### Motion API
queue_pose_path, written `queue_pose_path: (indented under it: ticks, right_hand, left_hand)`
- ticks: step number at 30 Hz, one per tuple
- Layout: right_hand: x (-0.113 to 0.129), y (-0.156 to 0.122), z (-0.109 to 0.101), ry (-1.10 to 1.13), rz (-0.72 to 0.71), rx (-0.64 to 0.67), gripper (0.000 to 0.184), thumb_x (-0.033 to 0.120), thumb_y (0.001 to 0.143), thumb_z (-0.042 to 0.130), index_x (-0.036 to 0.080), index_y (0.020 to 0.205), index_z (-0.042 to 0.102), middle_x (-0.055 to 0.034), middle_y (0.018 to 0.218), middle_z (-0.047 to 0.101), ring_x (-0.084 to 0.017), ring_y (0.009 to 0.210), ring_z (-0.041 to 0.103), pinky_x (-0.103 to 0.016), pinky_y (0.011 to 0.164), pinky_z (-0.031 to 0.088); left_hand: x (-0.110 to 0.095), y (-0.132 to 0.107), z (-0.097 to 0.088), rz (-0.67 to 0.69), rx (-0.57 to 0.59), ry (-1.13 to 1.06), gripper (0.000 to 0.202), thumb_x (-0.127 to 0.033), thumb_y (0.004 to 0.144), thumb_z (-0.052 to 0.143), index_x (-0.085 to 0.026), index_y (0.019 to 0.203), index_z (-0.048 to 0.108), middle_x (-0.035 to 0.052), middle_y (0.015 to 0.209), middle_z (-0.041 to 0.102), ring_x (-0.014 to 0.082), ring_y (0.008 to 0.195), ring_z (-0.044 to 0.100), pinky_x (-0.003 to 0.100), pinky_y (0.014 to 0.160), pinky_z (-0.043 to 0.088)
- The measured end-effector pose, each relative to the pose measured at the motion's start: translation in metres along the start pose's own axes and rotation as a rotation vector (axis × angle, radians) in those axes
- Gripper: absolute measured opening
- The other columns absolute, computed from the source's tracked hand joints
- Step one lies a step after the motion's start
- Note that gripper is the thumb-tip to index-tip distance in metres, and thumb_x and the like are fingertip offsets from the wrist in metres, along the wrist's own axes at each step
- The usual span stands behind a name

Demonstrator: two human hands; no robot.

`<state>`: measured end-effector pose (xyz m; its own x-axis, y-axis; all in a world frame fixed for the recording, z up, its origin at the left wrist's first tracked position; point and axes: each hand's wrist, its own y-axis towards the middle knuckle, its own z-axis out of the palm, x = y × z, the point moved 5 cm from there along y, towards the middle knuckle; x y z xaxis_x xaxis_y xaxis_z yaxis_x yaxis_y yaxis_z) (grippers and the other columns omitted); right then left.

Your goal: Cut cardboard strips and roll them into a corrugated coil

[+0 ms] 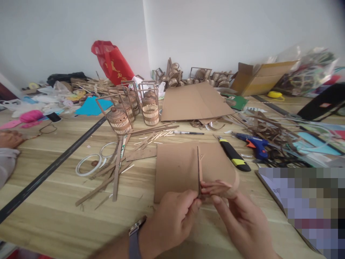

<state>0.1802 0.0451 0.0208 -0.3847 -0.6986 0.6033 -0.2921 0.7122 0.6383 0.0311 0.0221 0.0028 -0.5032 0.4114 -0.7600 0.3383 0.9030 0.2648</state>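
Your table had a pale wood grain and stood before a plain wall, with small baskets, a cutter and a glue gun lying about. The strip was narrow and brown, dark along one edge, with a sliver jutting near its far end; it ran away from you above a cardboard sheet. Your left hand pinched its near end. Your right hand had its fingers stretched to it; whether they gripped, I couldn't tell. Your fingers hid the near tip. Another person's hand was cut off at the left edge.
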Motion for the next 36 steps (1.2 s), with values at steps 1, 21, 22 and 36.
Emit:
queue_pose_path:
  ticks: [1,21,22,36]
  right_hand:
    - [-0.002,-0.001,0.0,0.035,0.026,0.001,0.01,0.021,0.092,0.057,0.026,0.093,0.066,-0.0028,0.09,0.077,-0.018,0.089,0.074,-0.025,0.077,0.06]
    - [0.01,-0.001,0.005,-0.156,-0.199,-0.012,0.01,0.02,0.09,0.061,0.021,0.099,0.065,-0.0074,0.099,0.077,-0.02,0.093,0.074,-0.029,0.083,0.061]
    - [0.011,-0.001,0.005,-0.165,-0.195,-0.01,0.01,0.02,0.09,0.061,0.021,0.099,0.065,-0.0076,0.099,0.077,-0.02,0.092,0.074,-0.029,0.082,0.061]
    - [-0.005,-0.01,0.009,0.047,0.049,0.02,0.01,0.029,0.09,0.064,0.026,0.099,0.065,-0.0045,0.096,0.077,-0.02,0.088,0.075,-0.026,0.076,0.062]
  left_hand:
    - [-0.001,0.0,-0.001,0.009,0.001,-0.003,0.026,-0.03,0.102,0.033,-0.021,0.079,0.044,-0.0021,0.066,0.052,0.0141,0.059,0.049,0.025,0.056,0.028]
    - [0.001,0.0,0.0,-0.118,-0.028,-0.133,0.034,-0.034,0.103,0.031,-0.021,0.074,0.044,-0.0017,0.065,0.054,0.0129,0.06,0.051,0.022,0.058,0.034]
    - [0.001,0.0,0.0,-0.109,-0.034,-0.135,0.034,-0.034,0.103,0.031,-0.021,0.074,0.044,-0.0016,0.065,0.054,0.0129,0.06,0.051,0.022,0.058,0.034]
    - [-0.006,0.004,-0.006,0.042,-0.037,-0.105,0.042,-0.044,0.104,0.024,-0.022,0.073,0.04,-0.0029,0.061,0.049,0.0121,0.055,0.046,0.023,0.055,0.033]
